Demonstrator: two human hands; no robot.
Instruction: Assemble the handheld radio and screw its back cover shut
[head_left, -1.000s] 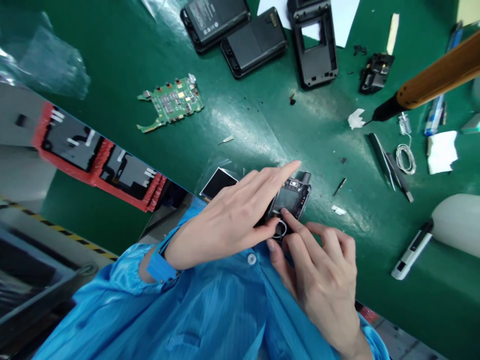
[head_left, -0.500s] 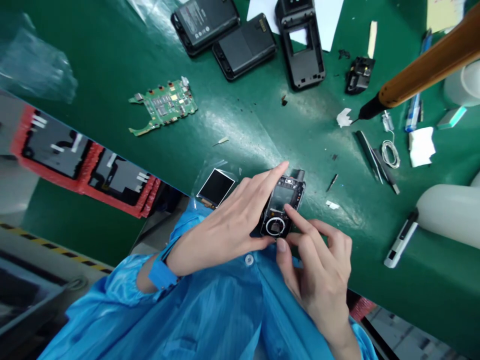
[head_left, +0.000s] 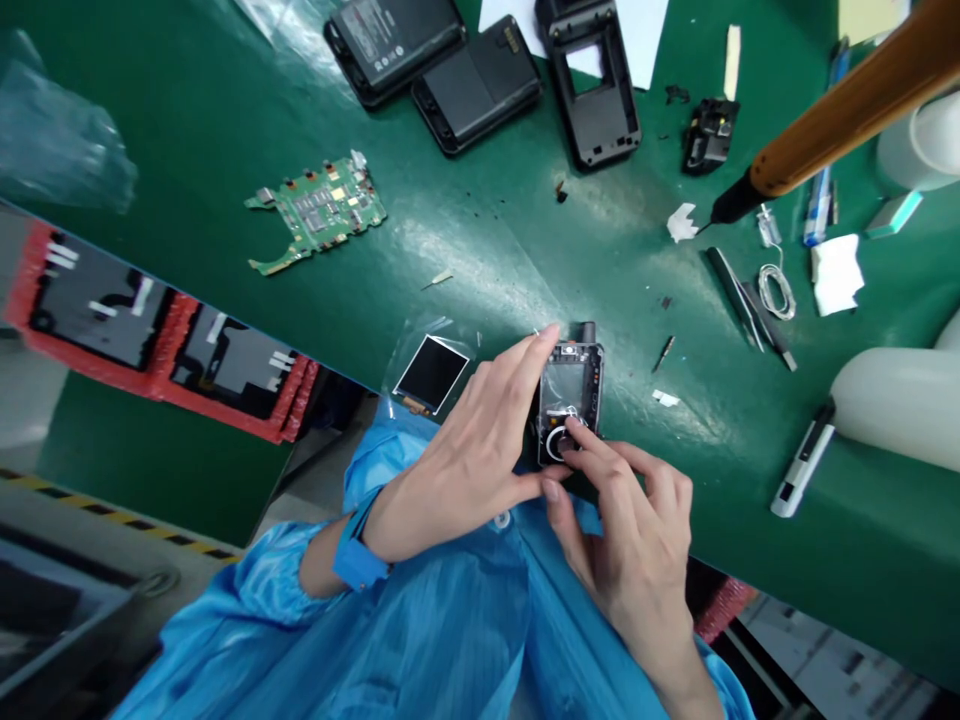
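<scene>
A small black handheld device housing, with a grey screen area and a white ring, stands at the table's near edge. My left hand grips it along its left side, fingers at the top and thumb at the bottom. With a fingertip of my right hand I touch the area near the white ring; the thumb is at the lower edge. Left of my left hand lies a loose display panel on clear film. Farther off is a green circuit board.
Two black battery packs and a black casing lie at the back. Tweezers, a coiled wire and a brown-handled tool are to the right. Red-wrapped parts sit below the table edge at left.
My right fingertip has shifted slightly down the device, toward the ring. The device looks more upright in view, and my left hand stays around its side.
</scene>
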